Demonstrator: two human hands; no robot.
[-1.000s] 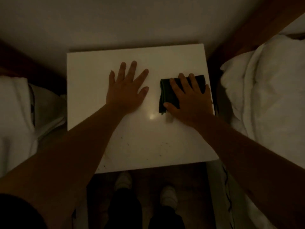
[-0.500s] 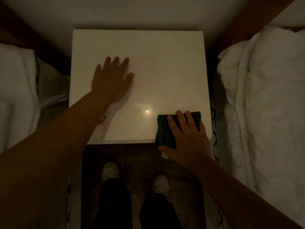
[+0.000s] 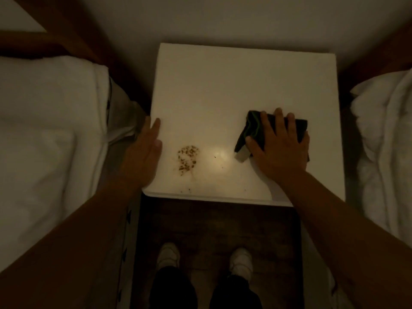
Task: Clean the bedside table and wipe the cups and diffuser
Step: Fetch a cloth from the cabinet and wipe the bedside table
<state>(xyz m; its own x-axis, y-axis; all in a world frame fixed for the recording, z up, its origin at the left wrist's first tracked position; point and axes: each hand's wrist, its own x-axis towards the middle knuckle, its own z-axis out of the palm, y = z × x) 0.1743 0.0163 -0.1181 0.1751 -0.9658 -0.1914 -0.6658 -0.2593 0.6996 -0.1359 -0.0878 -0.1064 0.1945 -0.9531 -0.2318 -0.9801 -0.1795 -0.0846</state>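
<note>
White bedding (image 3: 51, 130) is seen left of the left hand (image 3: 142, 157), which is laid with straight fingers along the left edge of the bedside table (image 3: 223, 85). Between the hands, a small heap of brown crumbs (image 3: 187, 159) lies on the tabletop. The right hand (image 3: 281, 143) is pressed flat on a dark cloth (image 3: 249, 128), largely covered by it; the cloth's long axis cannot be made out. More bedding (image 3: 383, 134) is cut off further right.

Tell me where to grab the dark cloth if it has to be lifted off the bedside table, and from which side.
Pinch the dark cloth at its bunched, folded left edge, coming from the left and above. That edge stands proud of the bedside table and is bare, whereas the right hand lies flat over the cloth's middle and right part. Probably the easiest purchase.
</note>
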